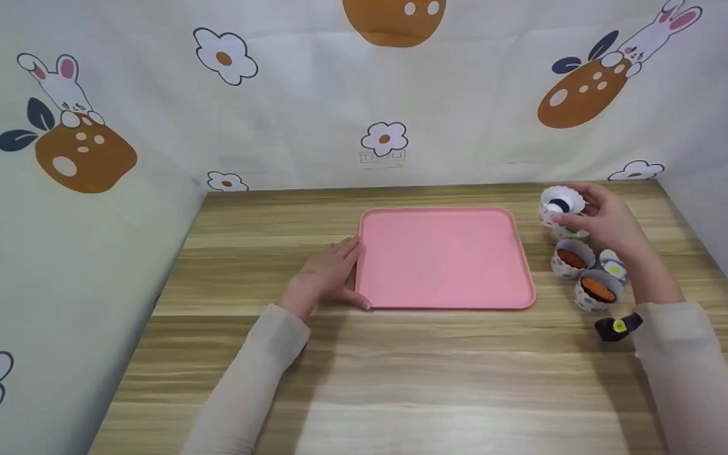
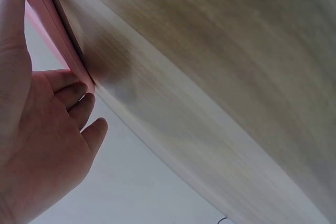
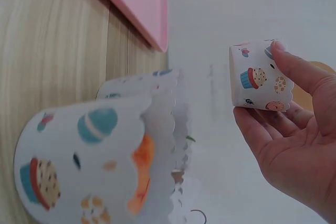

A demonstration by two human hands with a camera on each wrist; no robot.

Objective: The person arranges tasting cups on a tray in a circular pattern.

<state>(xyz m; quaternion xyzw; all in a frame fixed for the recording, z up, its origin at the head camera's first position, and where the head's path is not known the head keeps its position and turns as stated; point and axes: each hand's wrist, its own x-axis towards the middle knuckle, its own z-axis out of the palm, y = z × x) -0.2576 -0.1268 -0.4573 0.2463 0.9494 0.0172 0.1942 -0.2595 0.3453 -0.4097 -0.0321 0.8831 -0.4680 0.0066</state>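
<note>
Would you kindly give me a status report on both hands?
Left hand touching pink tray. Right hand holding paper cup aloft. Other cups close by.

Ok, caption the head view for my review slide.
Left hand against pink tray, right hand holding up a patterned paper cup near other cups on the wood-grain table.

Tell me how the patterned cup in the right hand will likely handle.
The patterned cup is probably light: the right hand holds it up between thumb and fingers. Its thin, scalloped wall looks like paper, so it may dent under a hard squeeze. Being round, it could roll if laid on its side.
</note>
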